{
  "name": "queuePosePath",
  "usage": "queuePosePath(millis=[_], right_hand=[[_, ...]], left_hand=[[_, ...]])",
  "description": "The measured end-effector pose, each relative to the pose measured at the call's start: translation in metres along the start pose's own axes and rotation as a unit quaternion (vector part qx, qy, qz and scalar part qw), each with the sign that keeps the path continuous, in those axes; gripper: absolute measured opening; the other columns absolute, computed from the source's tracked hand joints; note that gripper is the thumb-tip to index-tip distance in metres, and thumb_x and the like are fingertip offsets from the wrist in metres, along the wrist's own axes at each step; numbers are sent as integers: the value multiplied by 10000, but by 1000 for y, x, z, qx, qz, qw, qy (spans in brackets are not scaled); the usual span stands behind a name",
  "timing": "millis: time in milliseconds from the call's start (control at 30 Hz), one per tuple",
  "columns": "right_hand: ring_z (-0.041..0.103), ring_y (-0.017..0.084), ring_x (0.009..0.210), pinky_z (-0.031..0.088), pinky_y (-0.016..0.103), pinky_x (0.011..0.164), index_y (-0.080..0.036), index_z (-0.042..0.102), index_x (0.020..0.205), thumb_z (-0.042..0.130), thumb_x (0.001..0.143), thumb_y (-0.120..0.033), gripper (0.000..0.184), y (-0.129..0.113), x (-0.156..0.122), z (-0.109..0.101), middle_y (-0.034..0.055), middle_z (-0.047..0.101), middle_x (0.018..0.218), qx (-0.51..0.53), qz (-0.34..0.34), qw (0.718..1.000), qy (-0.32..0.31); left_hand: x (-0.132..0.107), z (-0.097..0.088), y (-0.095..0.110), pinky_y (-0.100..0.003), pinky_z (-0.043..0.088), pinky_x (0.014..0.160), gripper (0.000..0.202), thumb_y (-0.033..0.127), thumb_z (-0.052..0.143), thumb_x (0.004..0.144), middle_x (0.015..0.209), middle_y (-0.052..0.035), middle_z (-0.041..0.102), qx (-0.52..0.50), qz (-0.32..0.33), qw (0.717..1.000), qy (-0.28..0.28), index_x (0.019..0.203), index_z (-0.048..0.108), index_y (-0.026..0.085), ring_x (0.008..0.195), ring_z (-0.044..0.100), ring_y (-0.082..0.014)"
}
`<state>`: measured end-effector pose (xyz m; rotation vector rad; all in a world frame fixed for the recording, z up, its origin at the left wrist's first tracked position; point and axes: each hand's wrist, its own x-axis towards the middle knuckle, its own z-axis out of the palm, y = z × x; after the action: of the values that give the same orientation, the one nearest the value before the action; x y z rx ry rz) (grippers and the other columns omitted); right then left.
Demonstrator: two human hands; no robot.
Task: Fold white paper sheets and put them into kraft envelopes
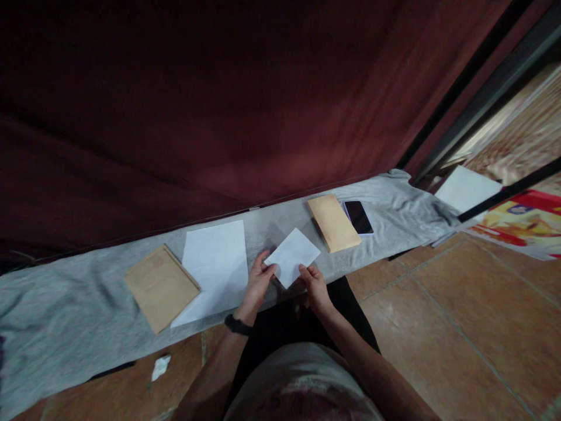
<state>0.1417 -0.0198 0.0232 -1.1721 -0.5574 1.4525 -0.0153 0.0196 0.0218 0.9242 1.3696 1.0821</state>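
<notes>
A small white sheet of paper (293, 255), seemingly folded, is held over the front edge of the cloth-covered bench. My left hand (259, 280) pinches its left corner, thumb on top. On its lower right edge my right hand (314, 286) grips with thumb above and fingers beneath. Larger white paper (215, 263) lies flat to the left of my hands. Overlapping that paper's left side is a brown envelope (161, 287). To the right of my hands rests a stack of tan envelopes (333, 223).
A phone (359, 217) lies beside the tan stack. Grey cloth (79, 304) covers the long narrow bench, with a dark red curtain (245, 117) behind it. A crumpled white scrap (160, 367) is on the tiled floor (438, 316). At right stands a red and yellow printed box (526, 225).
</notes>
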Motion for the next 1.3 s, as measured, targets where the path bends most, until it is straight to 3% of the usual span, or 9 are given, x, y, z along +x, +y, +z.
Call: queuePosePath(millis=[200, 400, 467, 567, 700, 933, 1033, 1100, 1300], right_hand=[[574, 156, 571, 544, 301, 590, -228, 623, 791, 728, 673, -532, 343, -8, 21, -23, -29, 597, 620, -49, -36, 994, 87], [573, 156, 559, 508, 276, 531, -214, 634, 883, 616, 777, -469, 278, -9, 34, -36, -16, 627, 679, -199, -68, 976, 61], [591, 162, 587, 496, 271, 561, -209, 649, 900, 579, 825, -434, 247, -11, 37, -38, -10, 643, 689, -285, -91, 953, 49], [641, 179, 675, 486, 273, 640, -208, 665, 915, 531, 883, -373, 214, -16, 42, -40, 9, 686, 738, -429, -118, 894, 50], [684, 185, 804, 466, 257, 709, -214, 681, 983, 529, 920, -291, 182, -22, 47, -38, 27, 731, 831, -542, -116, 830, 62], [692, 194, 833, 437, 252, 707, -214, 670, 1030, 530, 947, -246, 166, -26, 48, -33, 37, 735, 850, -623, -87, 775, 57], [694, 193, 853, 436, 248, 716, -205, 665, 1036, 526, 950, -235, 166, -28, 48, -32, 41, 735, 860, -633, -82, 768, 57], [695, 193, 858, 438, 246, 716, -202, 664, 1035, 525, 951, -232, 165, -28, 48, -31, 44, 736, 864, -637, -80, 764, 58], [702, 195, 869, 445, 247, 728, -188, 667, 1011, 508, 957, -213, 169, -29, 45, -29, 59, 741, 877, -639, -95, 761, 52]], left_hand=[[26, -18, 2, -227, 355, 539, 638, 217, 687, 759, 589, 100, 440, 160, 86, 983, -6, 1378, 539, 176, 526, 452, -107], [42, -20, 3, -250, 379, 619, 642, 153, 637, 793, 642, 81, 494, 236, 128, 963, 22, 1420, 501, 178, 577, 464, -117], [45, -18, 3, -255, 390, 641, 640, 156, 632, 801, 661, 76, 510, 251, 137, 958, 31, 1425, 495, 183, 588, 472, -117], [48, -16, 2, -260, 401, 660, 632, 158, 634, 804, 686, 69, 532, 262, 145, 953, 44, 1421, 504, 199, 606, 495, -120], [51, -13, -1, -266, 423, 687, 628, 150, 661, 784, 718, 55, 568, 258, 137, 954, 65, 1396, 537, 215, 644, 538, -131], [50, -9, -3, -312, 497, 763, 590, 176, 665, 787, 847, -1, 635, 247, 154, 953, 87, 1366, 568, 232, 730, 602, -173], [41, -5, -3, -401, 508, 943, 509, 207, 593, 855, 1177, -104, 650, 313, 214, 920, 100, 1363, 566, 215, 1037, 638, -250], [31, 2, -6, -460, 438, 1083, 471, 240, 519, 923, 1396, -151, 558, 383, 265, 880, 89, 1391, 538, 189, 1277, 541, -290], [-3, 33, -24, -524, 310, 1198, 548, 329, 450, 993, 1587, -202, 375, 541, 328, 772, -51, 1490, 411, 101, 1497, 306, -322]])
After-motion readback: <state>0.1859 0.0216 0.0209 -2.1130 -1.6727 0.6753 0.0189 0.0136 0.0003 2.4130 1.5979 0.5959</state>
